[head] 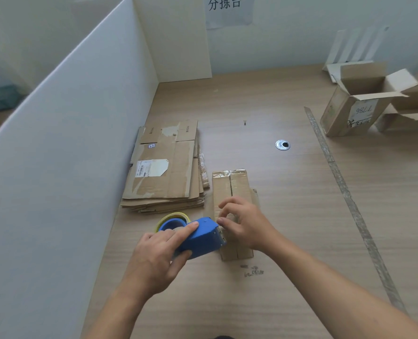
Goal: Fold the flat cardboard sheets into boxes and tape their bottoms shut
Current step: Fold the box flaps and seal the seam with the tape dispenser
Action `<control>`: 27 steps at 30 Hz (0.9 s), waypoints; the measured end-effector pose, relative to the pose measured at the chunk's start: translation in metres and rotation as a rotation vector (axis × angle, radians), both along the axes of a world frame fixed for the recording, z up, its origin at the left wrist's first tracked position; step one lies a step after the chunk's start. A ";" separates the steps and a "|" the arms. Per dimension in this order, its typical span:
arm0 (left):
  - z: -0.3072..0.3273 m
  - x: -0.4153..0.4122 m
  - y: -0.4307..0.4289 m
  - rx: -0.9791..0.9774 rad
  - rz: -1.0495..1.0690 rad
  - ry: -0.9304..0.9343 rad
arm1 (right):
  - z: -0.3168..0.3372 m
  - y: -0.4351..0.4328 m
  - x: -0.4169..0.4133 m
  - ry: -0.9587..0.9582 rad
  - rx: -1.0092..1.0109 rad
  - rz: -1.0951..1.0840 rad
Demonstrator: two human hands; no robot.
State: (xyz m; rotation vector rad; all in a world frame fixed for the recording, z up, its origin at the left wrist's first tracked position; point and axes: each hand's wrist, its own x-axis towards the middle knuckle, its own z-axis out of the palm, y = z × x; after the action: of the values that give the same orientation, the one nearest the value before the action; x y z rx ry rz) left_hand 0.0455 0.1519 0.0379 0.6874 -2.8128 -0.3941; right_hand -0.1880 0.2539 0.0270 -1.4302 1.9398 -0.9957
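While the left hand point(159, 250), low in the middle of the frame, grips a blue plastic tape dispenser point(200, 238) with fingers wrapped over its top and thumb beneath, the right hand point(242, 221) just beside it bends its fingertips and pinches the shiny end of tape point(225, 220) at the dispenser's toothed mouth. A yellowish tape roll point(172, 216) sits in the dispenser's left end, so its mouth points right.

Both hands work over a narrow brown cardboard box point(230, 184) lying on the pale wood-grain table point(276, 241) at the centre of the frame. Its long axis runs from near to far, the seam between its closed flaps facing up. The right hand covers its middle.

Left of the box, just beside it, lies a stack of flat brown cardboard sheets point(164, 172), against a white partition wall point(68, 143). Farther off a round metal grommet point(282, 145) sits in the tabletop, and a long grey strip point(345, 192) crosses the table's right side. At upper right stands an open brown cardboard box with a white label point(354, 106).
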 end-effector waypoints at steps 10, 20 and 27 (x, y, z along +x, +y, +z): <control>0.024 0.000 -0.017 0.334 -0.003 0.003 | 0.007 0.010 -0.011 -0.033 0.015 -0.050; 0.028 0.017 -0.040 0.430 0.003 -0.189 | 0.003 0.051 -0.055 -0.187 0.064 -0.315; 0.034 0.000 -0.045 0.452 0.019 -0.295 | -0.018 0.059 -0.060 -0.330 0.167 -0.369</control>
State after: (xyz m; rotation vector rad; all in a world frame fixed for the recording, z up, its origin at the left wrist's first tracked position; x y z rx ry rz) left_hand 0.0450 0.1071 0.0719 0.9244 -3.0116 -1.0222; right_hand -0.2483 0.3130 0.0094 -0.7733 2.0141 -1.1171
